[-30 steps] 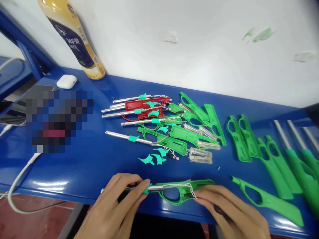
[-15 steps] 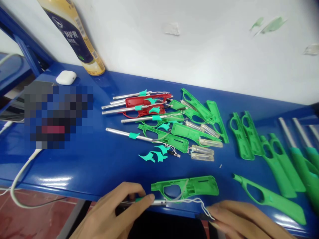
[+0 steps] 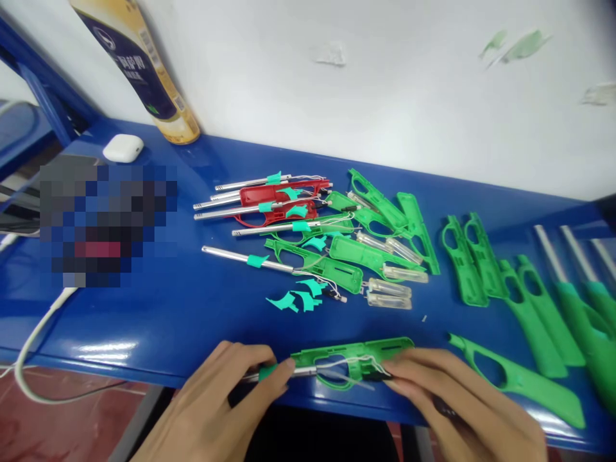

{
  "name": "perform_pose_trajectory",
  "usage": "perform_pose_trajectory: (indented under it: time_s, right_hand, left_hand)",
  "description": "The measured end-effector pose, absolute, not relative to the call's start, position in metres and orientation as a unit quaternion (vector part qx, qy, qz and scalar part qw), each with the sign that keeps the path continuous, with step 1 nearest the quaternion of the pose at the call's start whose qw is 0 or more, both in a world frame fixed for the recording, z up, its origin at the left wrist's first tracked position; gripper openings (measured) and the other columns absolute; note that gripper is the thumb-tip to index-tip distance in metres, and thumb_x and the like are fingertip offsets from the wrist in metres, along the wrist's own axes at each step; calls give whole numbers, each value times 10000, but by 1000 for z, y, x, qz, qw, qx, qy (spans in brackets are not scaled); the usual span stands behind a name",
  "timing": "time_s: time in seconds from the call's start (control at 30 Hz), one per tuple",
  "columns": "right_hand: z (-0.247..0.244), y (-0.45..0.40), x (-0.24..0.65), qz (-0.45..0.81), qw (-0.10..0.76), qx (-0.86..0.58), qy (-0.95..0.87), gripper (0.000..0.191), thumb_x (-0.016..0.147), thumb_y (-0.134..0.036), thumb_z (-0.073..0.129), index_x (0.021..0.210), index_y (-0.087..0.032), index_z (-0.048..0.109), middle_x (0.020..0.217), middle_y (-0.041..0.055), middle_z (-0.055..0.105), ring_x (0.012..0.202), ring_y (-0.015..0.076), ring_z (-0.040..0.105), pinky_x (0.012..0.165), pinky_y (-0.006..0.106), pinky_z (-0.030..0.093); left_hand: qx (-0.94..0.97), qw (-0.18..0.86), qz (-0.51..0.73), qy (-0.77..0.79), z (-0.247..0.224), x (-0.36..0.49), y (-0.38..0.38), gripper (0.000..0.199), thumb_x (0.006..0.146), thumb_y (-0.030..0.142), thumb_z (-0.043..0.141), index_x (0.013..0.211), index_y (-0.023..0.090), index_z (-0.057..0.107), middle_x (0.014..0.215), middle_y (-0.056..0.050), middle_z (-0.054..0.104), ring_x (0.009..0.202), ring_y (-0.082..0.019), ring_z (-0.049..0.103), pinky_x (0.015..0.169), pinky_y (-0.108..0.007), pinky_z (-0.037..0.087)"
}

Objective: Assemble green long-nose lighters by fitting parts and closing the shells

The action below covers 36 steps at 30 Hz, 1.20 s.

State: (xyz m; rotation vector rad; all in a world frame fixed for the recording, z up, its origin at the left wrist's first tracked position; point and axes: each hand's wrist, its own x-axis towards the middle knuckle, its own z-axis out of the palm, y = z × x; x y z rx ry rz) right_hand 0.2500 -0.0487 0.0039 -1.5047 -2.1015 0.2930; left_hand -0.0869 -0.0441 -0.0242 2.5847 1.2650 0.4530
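Observation:
At the table's front edge my left hand (image 3: 226, 398) pinches a metal tube (image 3: 305, 371) with a teal piece on it. White wires run from the tube's right end to a small black part (image 3: 380, 376), which the fingertips of my right hand (image 3: 447, 391) hold. A dark object shows under my right fingers, too hidden to name. Beneath the wires lies an open green handle half (image 3: 337, 351), its right end partly covered by my right hand. A thin clear tube (image 3: 349, 378) crosses its loop.
Behind are metal tubes (image 3: 245, 258), red and green handle halves (image 3: 344, 273), teal pieces (image 3: 282, 301) and clear tanks (image 3: 389, 300). More green handles (image 3: 529, 391) lie right. A bottle (image 3: 163, 96) and white case (image 3: 124, 148) stand back left.
My right hand has moved left and up, bringing the black part and wires over the green handle half. My left hand, still holding the metal tube, has shifted slightly up.

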Motion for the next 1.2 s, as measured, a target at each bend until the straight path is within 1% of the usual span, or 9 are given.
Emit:
perform_pose_trajectory:
  time_s: [0.07, 0.2, 0.37, 0.57, 0.77, 0.83, 0.93, 1.03, 1.2]
  right_hand:
    - [-2, -44, 252, 130, 266, -543, -786, 140, 1099, -363, 612, 1141, -316, 737, 1083, -48, 806, 909, 89, 814, 953, 122, 585]
    - [-12, -43, 254, 158, 259, -534, -789, 147, 1100, -281, 607, 1197, -312, 713, 1143, -44, 781, 1015, 70, 790, 1009, 124, 562]
    - [-13, -41, 251, 172, 256, -528, -791, 146, 1109, -294, 592, 1190, -300, 714, 1128, -32, 773, 1002, 72, 788, 976, 130, 584]
    - [-14, -41, 251, 175, 261, -531, -787, 136, 1087, -286, 623, 1169, -293, 732, 1098, -33, 784, 943, 86, 804, 912, 123, 606]
    - [-19, -45, 251, 170, 256, -530, -791, 140, 1092, -311, 623, 1180, -299, 732, 1085, -21, 785, 941, 98, 801, 834, 133, 611]
    - [-20, -47, 251, 165, 254, -526, -795, 144, 1095, -306, 622, 1191, -300, 728, 1085, -25, 788, 951, 92, 798, 833, 131, 605]
    - [-20, -47, 251, 163, 254, -521, -798, 142, 1098, -293, 616, 1190, -295, 724, 1079, -28, 789, 947, 88, 795, 846, 134, 601]
    - [-20, -48, 251, 151, 255, -520, -801, 147, 1097, -272, 615, 1191, -295, 726, 1085, -36, 795, 959, 90, 794, 853, 141, 599]
    - [-21, -53, 251, 126, 257, -532, -797, 159, 1094, -275, 621, 1195, -302, 742, 1122, -52, 803, 982, 94, 796, 932, 160, 590]
  left_hand:
    - [878, 114, 180, 430, -22, -85, -40, 671, 1003, -52, 416, 1506, 341, 623, 1290, -47, 677, 1183, -139, 664, 997, -241, 596]
    - [869, 128, 190, 439, -18, -82, -33, 616, 1012, -54, 446, 1474, 297, 652, 1289, -67, 646, 1209, -160, 592, 1047, -273, 540]
    - [871, 138, 192, 430, -20, -84, -32, 611, 1013, -41, 470, 1504, 288, 626, 1287, -67, 636, 1154, -132, 618, 1025, -238, 538]
    - [858, 140, 203, 450, -18, -80, -35, 547, 1036, 34, 506, 1495, 303, 635, 1258, -70, 662, 1102, -148, 680, 965, -257, 581]
    - [836, 149, 247, 467, -15, -67, -36, 436, 1042, 57, 586, 1437, 225, 659, 1316, -91, 606, 1186, -166, 637, 982, -275, 565]
    - [834, 136, 262, 465, -13, -64, -34, 390, 1040, 65, 614, 1394, 217, 675, 1293, -75, 616, 1161, -156, 638, 982, -281, 555]
    - [841, 117, 266, 456, -11, -58, -28, 379, 1046, 25, 589, 1351, 224, 693, 1206, -40, 648, 1088, -132, 629, 966, -279, 519]
    - [848, 123, 264, 443, -10, -56, -23, 435, 1020, -69, 518, 1286, 212, 715, 1156, -25, 666, 1091, -121, 611, 992, -271, 486]
    - [850, 136, 251, 443, -10, -63, -24, 474, 999, -87, 529, 1312, 224, 704, 1197, -44, 653, 1131, -144, 608, 1006, -303, 491]
